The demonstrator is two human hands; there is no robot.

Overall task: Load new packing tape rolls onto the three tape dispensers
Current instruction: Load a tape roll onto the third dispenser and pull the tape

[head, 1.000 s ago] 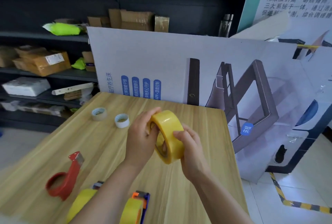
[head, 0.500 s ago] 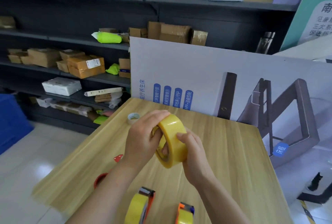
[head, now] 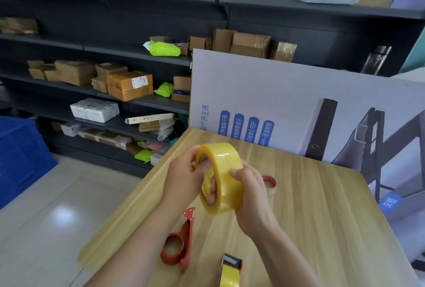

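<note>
Near edge of table: tape dispenser (head: 230, 269) with an orange and black frame, carrying a yellow roll; its lower part is cut off by the bottom border of the view.
Left of that: red dispenser (head: 182, 239) lying on the wooden table (head: 322, 229), hub ring empty, narrow end pointing away from the person.
Task item: yellow tape roll (head: 226, 171), held on edge in the air over the middle of the table, between both hands, just beyond the red dispenser. Its open core faces left and towards the camera.
Grip, left: left hand (head: 184, 178) clasps the roll at its open side, thumb on the upper rim, fingers curled into the core.
Grip, right: right hand (head: 251, 192) wraps the outer band from the right, thumb pressed flat on the tape face, fingers curled round the back.
Behind right hand: small roll (head: 269, 182) with a red inner rim, resting on the table and largely hidden by the hand.
Far edge of table: printed board (head: 276, 93), pale, upright, with blue labels and a furniture picture.
Background: dark shelving (head: 218, 14) stocked with brown cartons and green and white parcels.
Floor, far left: blue crate (head: 20, 155) on pale tiles.
</note>
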